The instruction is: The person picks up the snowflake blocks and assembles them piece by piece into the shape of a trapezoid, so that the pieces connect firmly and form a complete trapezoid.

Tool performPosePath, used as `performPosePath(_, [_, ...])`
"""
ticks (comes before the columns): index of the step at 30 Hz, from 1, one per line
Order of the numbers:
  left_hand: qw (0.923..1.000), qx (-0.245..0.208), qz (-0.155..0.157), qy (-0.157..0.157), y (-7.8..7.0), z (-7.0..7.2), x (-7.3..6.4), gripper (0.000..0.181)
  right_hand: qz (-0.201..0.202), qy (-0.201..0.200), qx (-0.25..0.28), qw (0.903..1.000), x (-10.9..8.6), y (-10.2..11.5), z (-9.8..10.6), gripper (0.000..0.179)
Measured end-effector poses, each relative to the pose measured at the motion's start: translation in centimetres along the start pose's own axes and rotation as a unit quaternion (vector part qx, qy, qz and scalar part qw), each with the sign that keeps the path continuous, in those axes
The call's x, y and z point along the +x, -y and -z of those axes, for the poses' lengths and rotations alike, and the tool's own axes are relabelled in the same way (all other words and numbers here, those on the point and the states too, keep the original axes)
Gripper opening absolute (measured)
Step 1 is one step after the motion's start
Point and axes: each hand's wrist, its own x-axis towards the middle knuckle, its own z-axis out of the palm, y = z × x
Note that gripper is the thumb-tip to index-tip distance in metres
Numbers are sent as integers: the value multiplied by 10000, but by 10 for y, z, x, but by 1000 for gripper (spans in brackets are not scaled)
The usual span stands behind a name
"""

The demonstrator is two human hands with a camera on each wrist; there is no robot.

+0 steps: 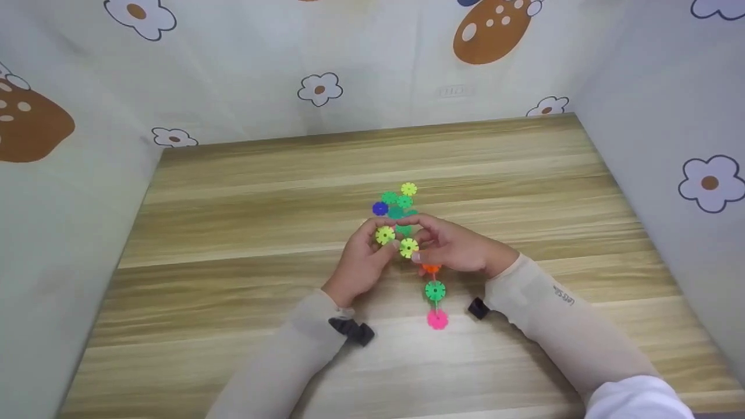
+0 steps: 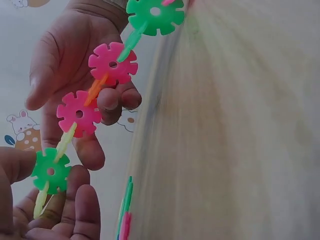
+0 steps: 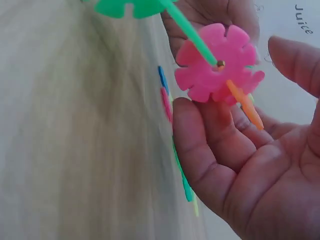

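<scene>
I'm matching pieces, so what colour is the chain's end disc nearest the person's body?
Pink. The end disc shows best in the head view.

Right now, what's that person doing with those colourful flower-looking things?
A person is joining in both hands on one chain of notched plastic discs, held above the wooden tabletop. The left hand grips it near the yellow disc at one end; the right hand curls its fingers round it further along. At the other end is a pink disc. More discs, including a blue disc, lie on the tabletop beyond the hands.
</scene>
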Motion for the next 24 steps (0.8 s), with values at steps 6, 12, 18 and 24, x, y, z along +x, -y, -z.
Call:
performPosePath(6, [9987, 362, 112, -332, -1, 5, 3, 47, -126, -630, 384, 9972, 3, -6, 0, 62])
performPosePath(12, [9911, 901, 267, -943, -6, 20, 6, 38, -380, -977, 1307, 9859, 6, -12, 5, 62])
performPosePath(18, [9765, 1936, 726, -613, -12, 34, 7, 34, -396, -852, 1905, 9772, 9, -18, 6, 63])
performPosePath(24, [9600, 2566, 1102, -187, -9, 37, 8, 37, -380, -803, 2254, 9702, 11, -23, 10, 76])
